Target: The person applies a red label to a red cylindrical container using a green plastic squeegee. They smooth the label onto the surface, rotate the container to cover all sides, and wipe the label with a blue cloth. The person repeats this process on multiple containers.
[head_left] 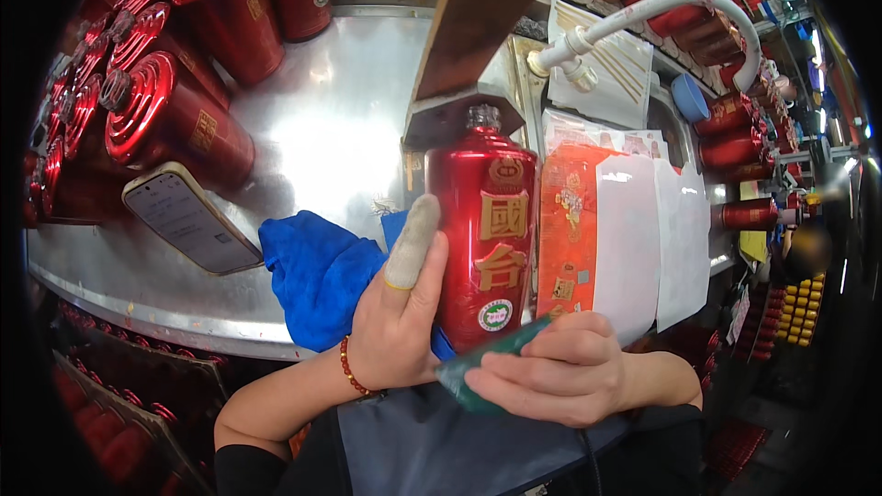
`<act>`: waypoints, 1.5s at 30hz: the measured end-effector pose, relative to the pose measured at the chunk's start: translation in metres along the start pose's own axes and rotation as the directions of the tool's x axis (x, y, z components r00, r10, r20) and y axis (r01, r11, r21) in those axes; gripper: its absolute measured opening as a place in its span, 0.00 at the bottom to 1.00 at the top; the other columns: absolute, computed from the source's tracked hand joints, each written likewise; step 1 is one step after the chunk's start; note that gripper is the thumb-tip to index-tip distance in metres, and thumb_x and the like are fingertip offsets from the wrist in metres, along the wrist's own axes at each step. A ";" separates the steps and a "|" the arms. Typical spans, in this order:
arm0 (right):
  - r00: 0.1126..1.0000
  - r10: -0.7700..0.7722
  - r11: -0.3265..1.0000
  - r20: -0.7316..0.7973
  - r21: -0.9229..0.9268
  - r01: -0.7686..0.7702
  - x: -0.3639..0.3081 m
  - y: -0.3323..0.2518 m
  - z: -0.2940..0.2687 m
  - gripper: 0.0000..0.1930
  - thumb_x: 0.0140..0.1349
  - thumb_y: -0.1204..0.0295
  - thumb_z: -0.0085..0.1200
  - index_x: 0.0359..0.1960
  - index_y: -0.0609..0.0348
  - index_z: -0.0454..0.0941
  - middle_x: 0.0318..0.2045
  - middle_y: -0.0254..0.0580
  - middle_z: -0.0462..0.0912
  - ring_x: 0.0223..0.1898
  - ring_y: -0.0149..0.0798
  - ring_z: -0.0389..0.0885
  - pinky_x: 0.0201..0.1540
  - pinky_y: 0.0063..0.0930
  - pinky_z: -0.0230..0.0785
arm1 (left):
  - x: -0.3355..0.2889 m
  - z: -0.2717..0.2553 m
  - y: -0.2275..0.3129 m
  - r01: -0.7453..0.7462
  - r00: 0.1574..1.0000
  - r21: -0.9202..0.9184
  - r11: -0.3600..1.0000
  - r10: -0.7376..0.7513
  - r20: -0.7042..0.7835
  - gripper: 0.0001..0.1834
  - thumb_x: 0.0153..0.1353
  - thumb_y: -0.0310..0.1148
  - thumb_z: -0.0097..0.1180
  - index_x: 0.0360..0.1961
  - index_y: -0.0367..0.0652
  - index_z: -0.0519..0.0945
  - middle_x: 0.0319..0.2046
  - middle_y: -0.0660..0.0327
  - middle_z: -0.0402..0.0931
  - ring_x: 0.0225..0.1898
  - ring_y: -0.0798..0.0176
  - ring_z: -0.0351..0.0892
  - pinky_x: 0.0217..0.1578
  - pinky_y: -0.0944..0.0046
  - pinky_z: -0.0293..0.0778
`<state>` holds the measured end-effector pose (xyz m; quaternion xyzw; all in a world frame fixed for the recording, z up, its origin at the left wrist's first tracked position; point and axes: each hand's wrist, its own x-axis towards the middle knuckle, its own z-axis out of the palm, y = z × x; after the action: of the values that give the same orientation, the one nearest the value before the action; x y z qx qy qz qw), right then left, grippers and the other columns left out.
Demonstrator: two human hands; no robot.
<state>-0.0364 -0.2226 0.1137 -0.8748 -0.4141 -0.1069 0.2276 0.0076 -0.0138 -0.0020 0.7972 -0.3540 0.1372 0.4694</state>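
A glossy red bottle (459, 248) with raised gold characters and a round green-white label stands before me, its dark cap (483, 117) close to a dark metal block (459, 115). My left hand (395, 321) holds its left side, fingers extended along it. One finger wears a pale finger cot (412, 243); the remaining fingers are partly hidden. Between the fingers of my right hand (560, 369) is a thin, translucent green sheet-like piece (469, 381), slightly blurred, near the bottle's lower end. A crumpled blue cloth (317, 276) lies left of the bottle, partly behind my left hand.
A phone (191, 219) leans beside several red bottles (179, 119) at the left on the metal table (340, 64). An orange-red printed sheet (565, 211) and white sheets (634, 230) lie right. Behind them are thin sticks (611, 64), a white curved pipe (661, 5) and a blue bowl (689, 98).
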 end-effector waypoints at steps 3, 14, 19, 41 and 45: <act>0.969 0.245 0.958 0.026 0.145 -0.246 0.008 0.019 -0.009 0.16 0.45 0.76 0.70 0.39 0.48 0.89 0.37 0.28 0.85 0.32 0.36 0.75 0.37 0.30 0.68 | 0.003 -0.005 0.012 0.067 0.998 -0.082 0.994 -0.068 -0.012 0.64 0.46 0.46 0.82 0.75 0.22 0.57 0.74 0.26 0.53 0.75 0.26 0.59 0.70 0.44 0.65; 0.775 0.568 0.823 -0.278 0.226 -0.521 -0.007 0.046 0.004 0.12 0.54 0.77 0.74 0.41 0.57 0.89 0.31 0.36 0.85 0.32 0.38 0.77 0.37 0.30 0.69 | 0.001 -0.003 0.010 0.055 0.998 0.011 0.998 -0.055 0.005 0.70 0.42 0.50 0.84 0.76 0.24 0.54 0.75 0.26 0.50 0.76 0.27 0.56 0.71 0.45 0.65; 0.749 0.617 0.764 -0.243 0.416 -0.494 -0.013 0.045 0.011 0.11 0.56 0.78 0.73 0.40 0.59 0.88 0.30 0.36 0.83 0.34 0.35 0.76 0.38 0.30 0.68 | 0.002 -0.005 0.013 0.059 0.997 0.039 0.998 -0.061 0.048 0.72 0.42 0.51 0.84 0.77 0.24 0.50 0.75 0.24 0.50 0.76 0.26 0.55 0.71 0.45 0.66; 0.945 0.245 0.961 -0.218 -0.072 -0.266 -0.037 0.009 0.009 0.18 0.47 0.72 0.67 0.43 0.51 0.91 0.42 0.30 0.86 0.38 0.37 0.77 0.40 0.31 0.72 | -0.018 -0.066 0.021 0.234 0.942 -0.057 0.970 -0.213 0.259 0.76 0.37 0.66 0.81 0.78 0.31 0.55 0.76 0.38 0.55 0.76 0.35 0.57 0.74 0.44 0.55; 0.973 0.182 0.983 -0.139 -0.004 -0.184 -0.030 -0.005 0.009 0.17 0.45 0.75 0.66 0.41 0.56 0.89 0.38 0.31 0.85 0.35 0.36 0.78 0.36 0.30 0.71 | -0.016 -0.042 0.029 0.255 0.937 -0.032 0.967 -0.238 0.255 0.66 0.46 0.55 0.82 0.77 0.30 0.57 0.76 0.36 0.56 0.76 0.36 0.59 0.74 0.49 0.56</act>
<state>-0.0594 -0.2354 0.0966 -0.9017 -0.3140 -0.1491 0.2573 -0.0189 0.0201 0.0299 0.8306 -0.3116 -0.0351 0.4603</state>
